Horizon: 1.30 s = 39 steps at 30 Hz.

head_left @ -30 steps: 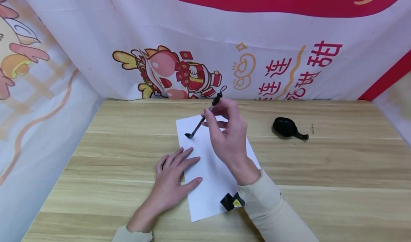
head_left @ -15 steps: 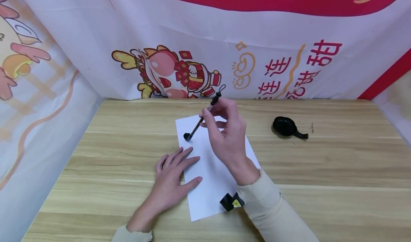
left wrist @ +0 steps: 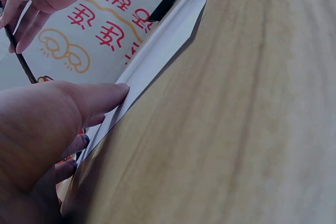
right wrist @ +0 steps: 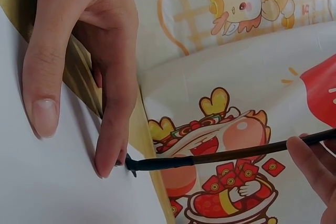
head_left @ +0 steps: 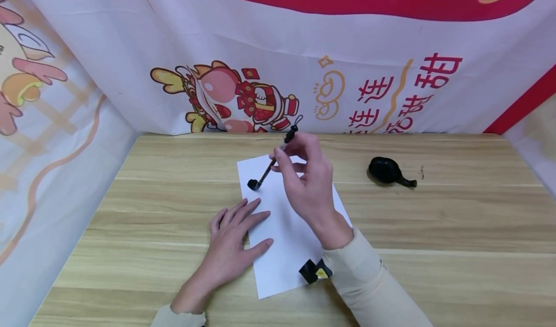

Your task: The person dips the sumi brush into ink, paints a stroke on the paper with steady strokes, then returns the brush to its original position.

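Note:
My right hand (head_left: 310, 187) pinches a writing brush (right wrist: 226, 156) between thumb and fingers. The brush slants, its looped end up and its dark tip low at the paper's upper left. A small black ink mark (head_left: 252, 184) shows right at the tip on the white sheet of paper (head_left: 282, 259). Left of the mark's lower side, my left hand (head_left: 234, 245) lies with spread fingers over the paper's left edge. In the left wrist view its thumb (left wrist: 102, 95) rests on that edge.
A black ink dish (head_left: 385, 170) with a short handle or spout sits right of the paper, dark specks beside it. A black piece with a yellow patch (head_left: 321, 272) overlaps the paper's lower right near the right cuff. A printed cloth (head_left: 269, 33) hangs behind the wooden table (head_left: 434, 279).
The brush tip has shifted slightly down and left, and the black patch at it looks rounder and larger than a second ago. The left hand has stayed in place.

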Motion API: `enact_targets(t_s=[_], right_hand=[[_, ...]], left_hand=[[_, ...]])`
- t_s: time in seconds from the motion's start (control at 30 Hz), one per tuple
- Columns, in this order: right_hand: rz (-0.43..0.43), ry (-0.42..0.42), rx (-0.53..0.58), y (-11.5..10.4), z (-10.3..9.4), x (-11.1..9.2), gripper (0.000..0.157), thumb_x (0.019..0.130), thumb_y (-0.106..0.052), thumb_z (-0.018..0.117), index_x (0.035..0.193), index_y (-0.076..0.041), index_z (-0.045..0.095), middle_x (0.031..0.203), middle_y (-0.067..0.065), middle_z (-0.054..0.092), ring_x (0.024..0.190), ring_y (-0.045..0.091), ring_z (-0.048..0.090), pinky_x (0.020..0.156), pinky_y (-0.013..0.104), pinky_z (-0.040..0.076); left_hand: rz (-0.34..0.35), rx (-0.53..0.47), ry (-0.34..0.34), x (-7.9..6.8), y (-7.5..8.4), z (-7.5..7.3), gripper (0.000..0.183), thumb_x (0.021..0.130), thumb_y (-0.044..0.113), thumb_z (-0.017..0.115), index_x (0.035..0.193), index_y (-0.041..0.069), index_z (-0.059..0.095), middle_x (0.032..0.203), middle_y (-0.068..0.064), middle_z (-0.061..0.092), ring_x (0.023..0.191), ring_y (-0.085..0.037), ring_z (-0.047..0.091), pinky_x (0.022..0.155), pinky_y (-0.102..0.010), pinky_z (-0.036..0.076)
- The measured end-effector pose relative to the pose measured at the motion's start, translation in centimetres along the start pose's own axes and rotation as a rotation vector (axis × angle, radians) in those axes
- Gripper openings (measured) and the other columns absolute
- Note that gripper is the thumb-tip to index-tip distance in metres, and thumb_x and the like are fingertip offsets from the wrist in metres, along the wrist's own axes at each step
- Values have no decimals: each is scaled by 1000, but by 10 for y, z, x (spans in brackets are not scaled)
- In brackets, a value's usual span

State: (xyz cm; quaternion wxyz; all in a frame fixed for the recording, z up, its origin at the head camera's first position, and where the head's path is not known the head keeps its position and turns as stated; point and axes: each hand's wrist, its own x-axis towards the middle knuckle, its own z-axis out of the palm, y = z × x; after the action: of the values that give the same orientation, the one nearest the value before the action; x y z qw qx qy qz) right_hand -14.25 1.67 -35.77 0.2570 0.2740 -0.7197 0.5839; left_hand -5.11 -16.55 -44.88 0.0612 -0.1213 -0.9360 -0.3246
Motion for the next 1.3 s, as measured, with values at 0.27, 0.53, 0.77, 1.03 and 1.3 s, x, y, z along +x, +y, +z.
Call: enact_targets(t_s=[0.27,0.53,0.77,1.03,1.3], right_hand=[[-34,-43,-13,1,-4,1,24,106,-3,65,127,0,53,108,18,69,98,34,79,78,25,66],[-55,-47,-41,2,-6,1,25,106,-3,65,128,0,53,108,18,70,98,28,79,78,25,66],[-66,-38,-57,3,-7,2,26,106,-3,65,129,0,53,107,17,70,98,25,79,78,25,65],[-78,-17,-73,4,-8,2,26,106,-4,66,129,0,54,107,17,69,97,25,79,78,25,65],[-83,1,-102,5,-9,2,27,106,-5,66,129,0,54,108,16,71,97,23,79,77,25,65]], left_hand=[[5,8,5,0,1,0,53,93,36,80,143,23,70,166,-3,53,159,-36,38,124,-69,14],[5,-1,6,0,2,-1,52,93,35,81,142,23,70,166,-3,53,159,-36,38,124,-69,14],[2,-1,3,1,1,0,52,93,35,81,143,23,70,166,-2,52,160,-36,38,125,-69,14],[4,-1,10,1,0,1,53,92,35,81,142,24,70,166,-3,52,159,-36,39,125,-70,14],[1,8,7,1,0,1,53,93,35,81,143,24,70,167,-2,52,159,-36,38,125,-70,14]])
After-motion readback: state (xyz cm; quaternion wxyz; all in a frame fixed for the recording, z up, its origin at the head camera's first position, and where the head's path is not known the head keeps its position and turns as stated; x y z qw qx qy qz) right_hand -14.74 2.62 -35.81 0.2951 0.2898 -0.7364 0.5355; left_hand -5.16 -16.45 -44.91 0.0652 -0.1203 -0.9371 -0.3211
